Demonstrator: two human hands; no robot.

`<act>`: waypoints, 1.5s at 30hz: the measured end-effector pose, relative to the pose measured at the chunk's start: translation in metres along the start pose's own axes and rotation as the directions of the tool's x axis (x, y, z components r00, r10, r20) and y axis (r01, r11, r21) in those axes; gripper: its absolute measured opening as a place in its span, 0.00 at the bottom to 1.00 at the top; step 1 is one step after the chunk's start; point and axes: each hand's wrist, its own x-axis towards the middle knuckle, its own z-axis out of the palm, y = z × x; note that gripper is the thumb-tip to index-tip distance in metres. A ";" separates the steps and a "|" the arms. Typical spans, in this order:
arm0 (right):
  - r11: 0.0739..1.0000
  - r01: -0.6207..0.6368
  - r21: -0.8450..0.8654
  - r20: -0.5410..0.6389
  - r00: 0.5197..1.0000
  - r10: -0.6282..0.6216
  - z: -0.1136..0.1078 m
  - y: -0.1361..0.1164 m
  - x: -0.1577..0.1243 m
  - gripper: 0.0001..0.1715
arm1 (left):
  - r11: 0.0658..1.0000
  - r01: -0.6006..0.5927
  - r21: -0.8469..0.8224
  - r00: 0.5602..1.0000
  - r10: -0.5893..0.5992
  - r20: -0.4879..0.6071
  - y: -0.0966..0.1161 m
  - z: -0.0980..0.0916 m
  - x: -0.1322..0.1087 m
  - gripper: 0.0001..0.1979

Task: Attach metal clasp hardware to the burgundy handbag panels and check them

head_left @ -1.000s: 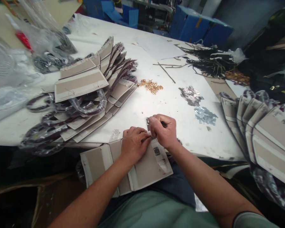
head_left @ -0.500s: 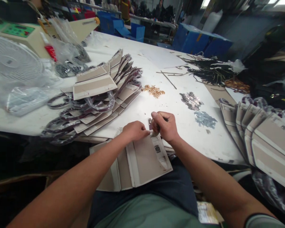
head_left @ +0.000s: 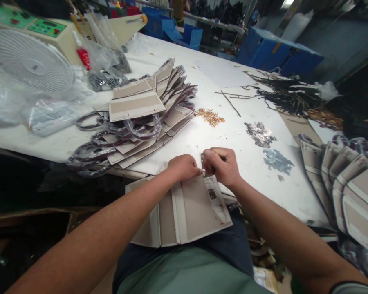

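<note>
A folded beige bag panel (head_left: 199, 208) with pale strips lies across my lap against the table edge. A small dark square metal plate (head_left: 212, 194) sits on the strip along its right side. My left hand (head_left: 184, 167) is closed at the panel's top edge, its thumb and finger pinching there. My right hand (head_left: 222, 165) is a fist right beside it, over the panel's top corner. Something dark shows inside that fist, but its kind is hidden. A small dark piece with metal on it (head_left: 203, 158) pokes out just left of the fist.
A stack of similar panels (head_left: 137, 105) with plastic-wrapped handles lies left; more panels (head_left: 360, 192) stand right. Gold fasteners (head_left: 211, 117), silver metal pieces (head_left: 260, 134) and grey plates (head_left: 277, 161) lie in piles on the white table (head_left: 184, 141). A fan (head_left: 33, 61) stands at far left.
The view has swung a little left, so everything sits further right. My right fist has shifted slightly over the panel's top corner, covering more of it. My left hand keeps its pinch.
</note>
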 end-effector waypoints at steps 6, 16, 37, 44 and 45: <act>0.994 0.041 0.099 -0.226 0.974 -0.018 0.003 0.007 -0.009 0.33 | 0.999 -0.013 0.052 0.998 0.010 0.063 0.001 -0.003 0.001 0.14; 0.975 0.118 0.189 -0.295 0.954 -0.058 -0.005 0.011 -0.004 0.31 | 0.998 0.010 0.058 0.996 -0.016 0.093 0.003 -0.005 0.003 0.16; 0.977 0.060 0.205 -0.281 0.960 0.000 -0.010 0.022 -0.040 0.30 | 0.785 -0.504 0.360 0.849 0.527 0.039 -0.003 0.077 -0.139 0.48; 0.947 0.085 0.308 -0.355 0.934 0.032 -0.020 0.025 -0.063 0.29 | 0.765 -0.501 0.404 0.855 0.510 0.093 0.004 0.071 -0.135 0.47; 0.945 0.085 0.315 -0.360 0.932 0.036 -0.020 0.025 -0.064 0.29 | 0.761 -0.501 0.412 0.854 0.510 0.098 0.005 0.071 -0.135 0.47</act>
